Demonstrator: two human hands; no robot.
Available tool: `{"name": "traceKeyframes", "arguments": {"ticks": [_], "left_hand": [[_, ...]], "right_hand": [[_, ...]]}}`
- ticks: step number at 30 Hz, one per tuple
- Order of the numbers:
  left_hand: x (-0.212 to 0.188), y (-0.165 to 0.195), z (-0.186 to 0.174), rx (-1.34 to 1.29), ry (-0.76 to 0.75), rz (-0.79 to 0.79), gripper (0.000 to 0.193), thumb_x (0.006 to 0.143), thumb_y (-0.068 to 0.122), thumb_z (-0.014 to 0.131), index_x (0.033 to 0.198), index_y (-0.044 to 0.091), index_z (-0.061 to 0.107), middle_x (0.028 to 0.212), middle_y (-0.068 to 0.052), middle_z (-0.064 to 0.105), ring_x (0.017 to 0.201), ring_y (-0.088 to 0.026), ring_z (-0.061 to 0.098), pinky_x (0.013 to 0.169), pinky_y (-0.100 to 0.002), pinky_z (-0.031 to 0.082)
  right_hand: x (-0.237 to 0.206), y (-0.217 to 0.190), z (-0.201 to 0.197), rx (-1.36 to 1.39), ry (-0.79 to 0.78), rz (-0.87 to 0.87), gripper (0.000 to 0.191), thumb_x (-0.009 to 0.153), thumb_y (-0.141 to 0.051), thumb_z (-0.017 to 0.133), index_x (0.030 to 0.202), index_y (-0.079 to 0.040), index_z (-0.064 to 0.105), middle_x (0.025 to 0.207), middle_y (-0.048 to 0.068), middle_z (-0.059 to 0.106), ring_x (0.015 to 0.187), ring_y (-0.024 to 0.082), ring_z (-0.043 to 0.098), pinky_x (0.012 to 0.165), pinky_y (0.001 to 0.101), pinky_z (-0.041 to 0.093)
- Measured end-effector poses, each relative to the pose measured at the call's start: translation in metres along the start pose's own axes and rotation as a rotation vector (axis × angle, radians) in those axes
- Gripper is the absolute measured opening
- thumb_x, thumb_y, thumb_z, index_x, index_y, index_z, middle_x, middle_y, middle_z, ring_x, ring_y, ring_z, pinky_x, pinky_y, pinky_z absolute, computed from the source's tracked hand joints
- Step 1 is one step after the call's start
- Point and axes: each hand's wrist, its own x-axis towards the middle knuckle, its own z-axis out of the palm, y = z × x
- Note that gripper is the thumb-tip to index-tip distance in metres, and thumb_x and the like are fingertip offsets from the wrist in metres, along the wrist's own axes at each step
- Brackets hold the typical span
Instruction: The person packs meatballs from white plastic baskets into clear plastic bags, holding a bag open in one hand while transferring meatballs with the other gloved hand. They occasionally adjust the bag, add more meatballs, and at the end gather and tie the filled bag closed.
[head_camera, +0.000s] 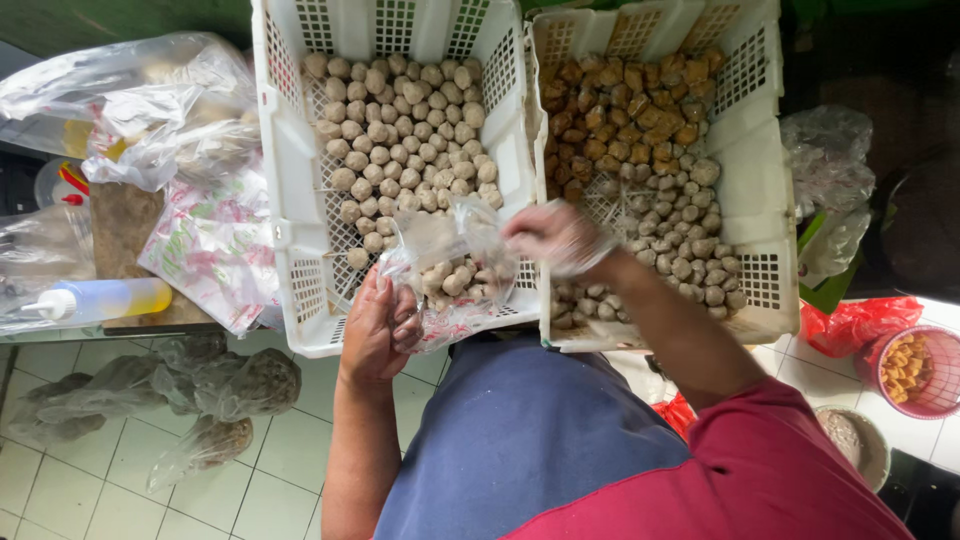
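Two white perforated plastic crates (300, 200) stand side by side under the camera, the left one filled with pale grey-brown meatballs (400, 130), the right crate (765, 190) holding darker orange-brown fried pieces (630, 110) at its far end and more grey meatballs (690, 250) nearer the person. Between them, over the near edge of the left crate, hangs a clear plastic bag (450, 265), already holding a clump of meatballs at its bottom. The left hand (378, 325) grips the bag's lower left side, fingers curled shut on the film, so the bag lies just right of and beyond those fingers, its mouth turned up and to the right. The right hand (555, 238), covered in a thin clear plastic glove and motion-blurred, sits at the bag's mouth on the right side; its fingers look bunched, but I cannot tell whether they hold anything. That right hand is the nearer one to the opening and to the grey meatballs in the right crate. To the left, a flat printed packet (215, 245) in white, pink and green lies on a table beside crumpled clear bags (140, 100) and a squeeze bottle (100, 298) of yellow liquid lying on its side. Filled clear bags (200, 385) rest on the white tiled floor (80, 480), and a pink basket (915, 370) of orange pieces sits far right.
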Motion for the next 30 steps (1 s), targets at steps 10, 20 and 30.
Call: {"name": "traceKeyframes", "arguments": {"ticks": [10,20,30], "left_hand": [[0.001,0.004,0.003,0.006,-0.021,-0.007,0.031,0.111,0.027,0.043,0.138,0.012,0.043,0.072,-0.001,0.042,0.049,-0.007,0.037,0.04,-0.019,0.031],[0.002,0.002,-0.002,-0.066,-0.058,-0.034,0.032,0.111,0.026,0.044,0.14,0.014,0.042,0.072,0.0,0.042,0.049,-0.007,0.037,0.041,-0.019,0.031],[0.005,0.0,-0.012,-0.092,-0.099,-0.014,0.025,0.112,0.024,0.045,0.136,0.017,0.042,0.074,-0.001,0.042,0.052,-0.009,0.038,0.043,-0.021,0.032]], "right_hand": [[0.001,0.134,-0.082,-0.993,-0.053,0.521,0.024,0.102,-0.013,0.061,0.122,-0.005,0.071,0.121,0.023,0.068,0.11,0.039,0.067,0.093,0.0512,0.057],[-0.015,0.124,-0.081,-0.752,-0.04,0.694,0.041,0.09,0.004,0.059,0.129,-0.008,0.065,0.128,0.021,0.063,0.114,0.04,0.063,0.097,0.0525,0.052],[-0.026,0.041,-0.031,0.656,-0.014,0.307,0.015,0.098,-0.013,0.069,0.111,-0.007,0.063,0.092,0.004,0.067,0.077,0.01,0.063,0.06,0.0229,0.05]]}}
